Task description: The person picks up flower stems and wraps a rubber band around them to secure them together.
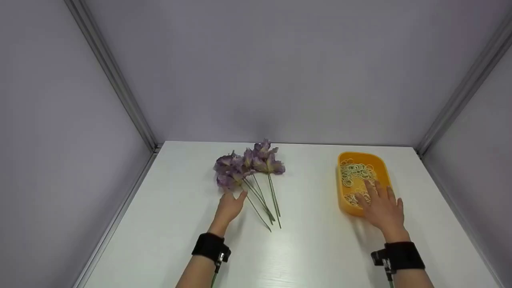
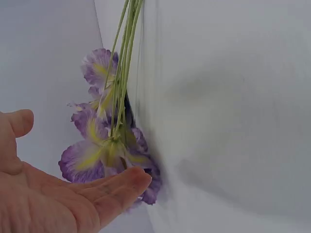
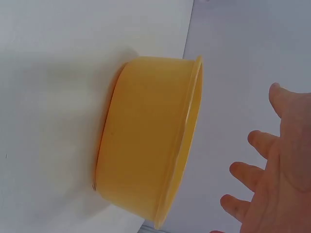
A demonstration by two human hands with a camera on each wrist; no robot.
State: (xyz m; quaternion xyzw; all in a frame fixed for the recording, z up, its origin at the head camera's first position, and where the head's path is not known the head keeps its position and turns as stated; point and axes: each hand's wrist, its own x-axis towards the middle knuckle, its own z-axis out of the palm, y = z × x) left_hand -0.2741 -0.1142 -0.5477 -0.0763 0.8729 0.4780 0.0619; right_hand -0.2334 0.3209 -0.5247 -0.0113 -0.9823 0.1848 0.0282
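Several purple artificial flowers [image 1: 230, 170] with yellow centres and thin green stems [image 2: 127, 63] lie together on the white table. My left hand [image 1: 231, 206] is beside the blossoms at the near left, thumb spread from nearly straight fingers, holding nothing. In the left wrist view its fingertips [image 2: 138, 177] overlap the lowest blossom; whether they touch it I cannot tell. Over the near end of a yellow plastic tub [image 1: 343, 202] hovers my right hand [image 1: 384, 212], fingers spread. Pale rubber bands [image 1: 356, 172] lie in the tub in two heaps, the nearer partly hidden by this hand.
Grey-white panels [image 1: 280, 80] with metal corner posts enclose the white table [image 1: 308, 248] at the back and both sides. A black band with a small camera and cable sits on each wrist.
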